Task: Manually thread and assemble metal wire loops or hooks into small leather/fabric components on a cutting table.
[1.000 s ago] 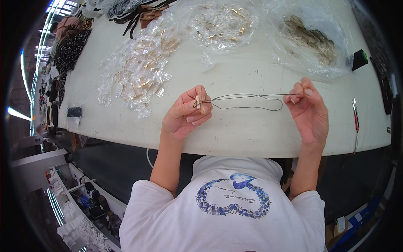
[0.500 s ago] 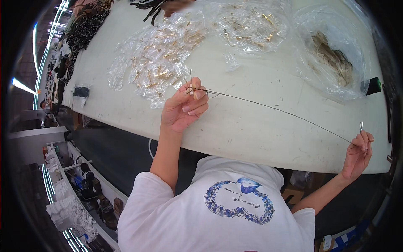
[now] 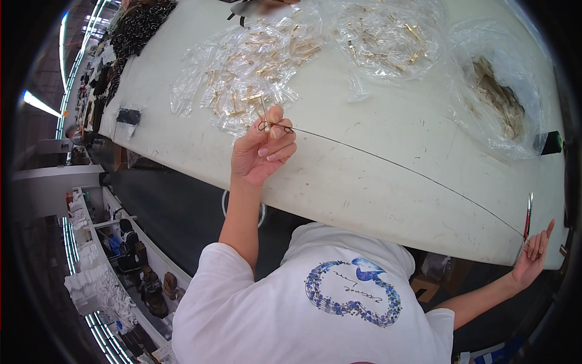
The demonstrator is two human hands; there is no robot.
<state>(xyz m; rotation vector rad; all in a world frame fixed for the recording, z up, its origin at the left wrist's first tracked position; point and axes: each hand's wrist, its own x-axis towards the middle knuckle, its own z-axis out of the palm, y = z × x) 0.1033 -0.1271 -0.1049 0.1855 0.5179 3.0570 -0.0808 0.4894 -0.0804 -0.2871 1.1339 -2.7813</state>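
Note:
Above the near part of the table, my left hand [image 3: 264, 155] pinches a small dark looped bow [image 3: 276, 127] between thumb and fingertips. A thin straight piece sticks up beside the bow, too fine to name. From the bow a dark thread [image 3: 388, 156] runs to the right in a slightly sagging line. At the table's right end my right hand [image 3: 532, 258] has its fingers closed on the thread's far end, with one finger raised. A slim tool [image 3: 529, 213] with a silver tip and a red and dark body stands up from that same hand; its lower part is hidden.
Beyond my left hand lies a heap of small clear bags with gold-coloured pieces [image 3: 260, 67]. More of them sit in a large clear bag [image 3: 388, 45]. Another clear bag [image 3: 500, 100] holds brownish material. Dark goods [image 3: 142, 27] are piled far left. A person's hand shows at the top edge.
My right hand has moved outward and nearer to me, drawing the thread longer. The loops at my left hand have tightened into a smaller bow. More of the slim tool shows.

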